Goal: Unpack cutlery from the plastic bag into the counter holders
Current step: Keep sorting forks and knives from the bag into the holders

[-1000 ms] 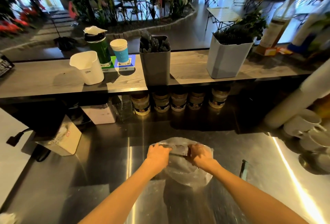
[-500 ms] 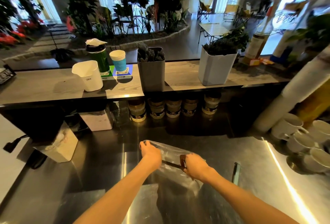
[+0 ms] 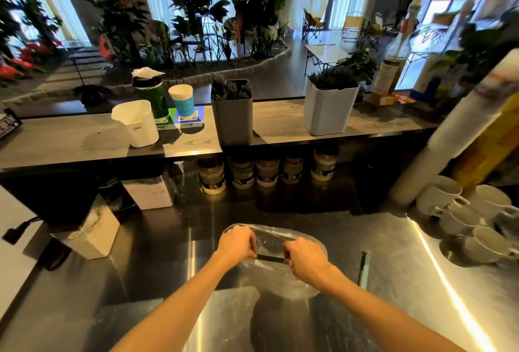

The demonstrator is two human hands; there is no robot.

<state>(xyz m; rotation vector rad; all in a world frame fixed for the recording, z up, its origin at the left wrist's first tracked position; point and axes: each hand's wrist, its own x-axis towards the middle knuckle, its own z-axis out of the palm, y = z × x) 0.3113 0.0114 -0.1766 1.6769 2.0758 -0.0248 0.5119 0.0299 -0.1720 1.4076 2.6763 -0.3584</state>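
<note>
A clear plastic bag (image 3: 276, 240) lies on the steel worktop (image 3: 157, 276) in front of me. My left hand (image 3: 235, 242) grips its left edge and my right hand (image 3: 304, 257) grips its right edge, with a dark strip of the bag's contents showing between them. On the wooden counter (image 3: 73, 141) behind stand a dark grey holder (image 3: 232, 116) full of black cutlery and a light grey holder (image 3: 328, 109) holding dark cutlery. The bag's inside is mostly hidden by my hands.
A dark utensil (image 3: 364, 267) lies on the steel right of the bag. White mugs (image 3: 460, 222) crowd the right edge. Several jars (image 3: 266, 172) line up under the counter. A white jug (image 3: 137, 123), green bottle (image 3: 153, 93) and blue cup (image 3: 182, 100) stand on the counter's left. A tissue box (image 3: 92, 235) sits left.
Both hands stay on the bag, which has been spread wider so its far rim now arcs open. The camera has tilted up slightly.
</note>
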